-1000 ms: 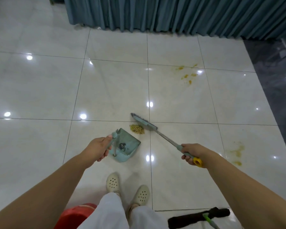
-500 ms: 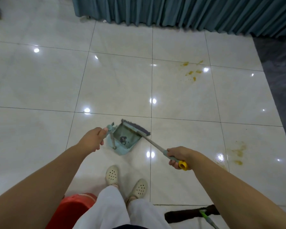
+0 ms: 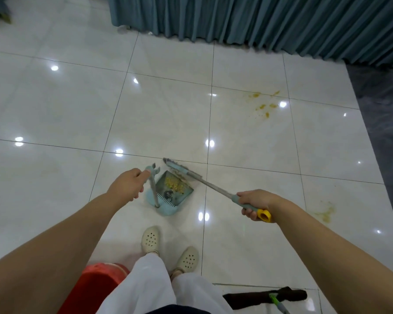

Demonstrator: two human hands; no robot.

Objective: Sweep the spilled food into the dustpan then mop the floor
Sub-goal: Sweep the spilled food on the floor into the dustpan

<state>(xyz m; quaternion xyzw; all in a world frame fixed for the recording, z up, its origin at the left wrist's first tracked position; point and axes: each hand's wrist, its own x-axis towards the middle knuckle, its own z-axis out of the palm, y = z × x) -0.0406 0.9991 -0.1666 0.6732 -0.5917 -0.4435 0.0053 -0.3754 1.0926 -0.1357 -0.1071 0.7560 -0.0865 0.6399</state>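
A light blue dustpan (image 3: 166, 206) stands on the white tiled floor just ahead of my feet. Yellow food crumbs (image 3: 173, 183) lie inside its tray. My left hand (image 3: 128, 184) grips the top of the dustpan's upright handle (image 3: 152, 186). My right hand (image 3: 255, 203) grips the broom (image 3: 204, 181) near its yellow end cap. The broom head (image 3: 179, 169) rests at the dustpan's open front edge. Yellow stains (image 3: 264, 106) mark the tile at the far right, and another yellow stain (image 3: 326, 214) lies to the right of my right hand.
A dark mop head (image 3: 266, 296) with a green-and-grey handle lies on the floor at the bottom right. A red bucket (image 3: 93, 288) stands by my left leg. Teal curtains (image 3: 259, 23) hang along the far side. Dark flooring (image 3: 381, 132) borders the right.
The broom swept the pile of crumbs from the floor into the dustpan. The broom head has since pulled back to the pan's front edge, uncovering the crumbs inside.
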